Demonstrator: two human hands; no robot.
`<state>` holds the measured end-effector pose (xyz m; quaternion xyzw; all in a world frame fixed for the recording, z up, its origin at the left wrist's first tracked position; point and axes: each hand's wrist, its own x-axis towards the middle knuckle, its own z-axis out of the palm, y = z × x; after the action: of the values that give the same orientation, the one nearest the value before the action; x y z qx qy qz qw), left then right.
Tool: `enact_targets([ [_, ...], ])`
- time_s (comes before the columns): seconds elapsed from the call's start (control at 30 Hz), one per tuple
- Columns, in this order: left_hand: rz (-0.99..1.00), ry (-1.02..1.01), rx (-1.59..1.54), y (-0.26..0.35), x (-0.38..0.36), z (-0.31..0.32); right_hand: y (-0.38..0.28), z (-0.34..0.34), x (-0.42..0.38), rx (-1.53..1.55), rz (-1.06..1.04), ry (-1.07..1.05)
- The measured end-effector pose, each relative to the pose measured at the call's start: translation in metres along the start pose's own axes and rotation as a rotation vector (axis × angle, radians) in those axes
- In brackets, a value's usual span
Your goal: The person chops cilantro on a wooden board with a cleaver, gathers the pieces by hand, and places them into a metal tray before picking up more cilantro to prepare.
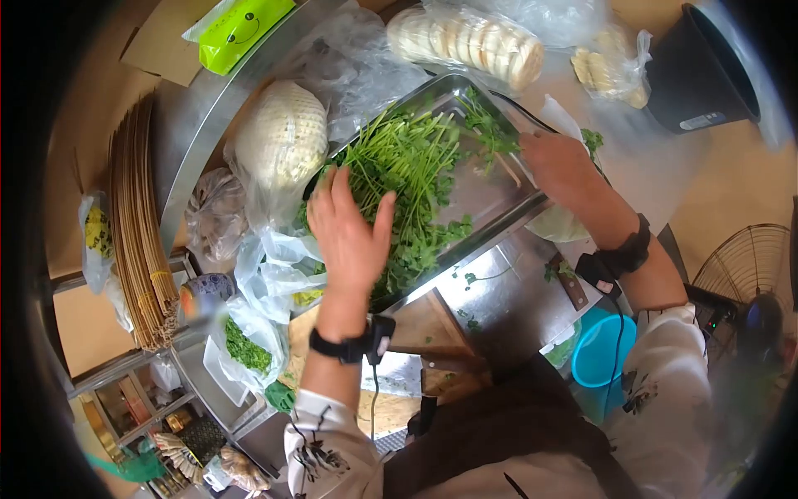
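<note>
Left hand [349, 229] lies flat, fingers spread, palm down on a heap of leafy green herbs [411, 179] (looks like coriander, thin stems w/ small leaves) piled in a shallow steel tray [490, 195]; hand is open, pressing on the pile rather than gripping it; right hand [559, 162] is at the tray's far right rim, fingers curled at the edge; can't tell whether it grips the rim or a few stems, view too blurred there; the herbs fill the left and middle of the tray, right part bare metal w/ a few loose sprigs; tray sits tilted across a steel counter [507, 295], more stray leaves on the counter below it. Handling, as a judgement: herbs are v. light, soft, limp, prob. damp so a bit clingy; stems tangle, so they'd lift as a loose clump, not one by one; leaves bruise easily, so best taken low around the stem bundle w/ a gentle wide grasp, not pinched at the tips; tray is stiff, smooth, likely slippery if wet; hold at the rolled rim. Around: clear bags [274, 266] just left of the tray, round white flatbreads in a bag [470, 37] beyond it, black bucket [702, 71] top right, blue tub [603, 349] under the counter.
</note>
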<state>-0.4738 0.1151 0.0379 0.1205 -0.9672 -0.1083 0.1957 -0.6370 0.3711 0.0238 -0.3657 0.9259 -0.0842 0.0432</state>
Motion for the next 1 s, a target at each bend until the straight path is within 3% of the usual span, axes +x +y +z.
enact_targets([
  [0.03,-0.003,-0.031,0.011,-0.005,0.013,0.005,0.003,0.004,-0.002,0.013,0.031,-0.005],
  [0.13,-0.099,-0.368,0.423,0.007,0.039,0.027,0.002,0.015,-0.009,0.078,0.088,0.032],
  [0.23,-0.11,-0.622,0.555,0.041,0.04,0.035,-0.009,0.018,-0.018,0.139,0.126,0.02],
  [0.33,-0.144,-0.651,0.633,0.044,0.029,0.056,-0.01,0.033,-0.023,0.188,0.117,0.026],
  [0.37,-0.134,-0.527,0.642,0.04,0.023,0.065,-0.008,0.038,-0.023,0.202,0.101,0.037],
  [0.47,-0.173,-0.6,0.63,0.024,0.025,0.087,-0.01,0.04,-0.021,0.234,0.09,0.033],
  [0.67,-0.014,-0.334,0.211,0.041,0.019,0.035,-0.011,0.031,-0.019,0.291,0.166,0.086],
  [0.83,-0.004,-0.314,0.179,0.013,0.036,0.048,-0.011,0.031,-0.018,0.434,0.102,0.328],
  [0.93,-0.111,-0.234,-0.153,-0.003,0.043,0.039,-0.006,0.021,-0.014,0.425,-0.005,0.431],
  [0.97,-0.051,-0.12,-0.315,-0.017,0.046,0.037,-0.006,0.017,-0.016,0.418,-0.047,0.442],
  [1.0,-0.087,-0.123,-0.383,-0.025,0.057,0.025,-0.007,0.014,-0.012,0.38,-0.166,0.435],
])
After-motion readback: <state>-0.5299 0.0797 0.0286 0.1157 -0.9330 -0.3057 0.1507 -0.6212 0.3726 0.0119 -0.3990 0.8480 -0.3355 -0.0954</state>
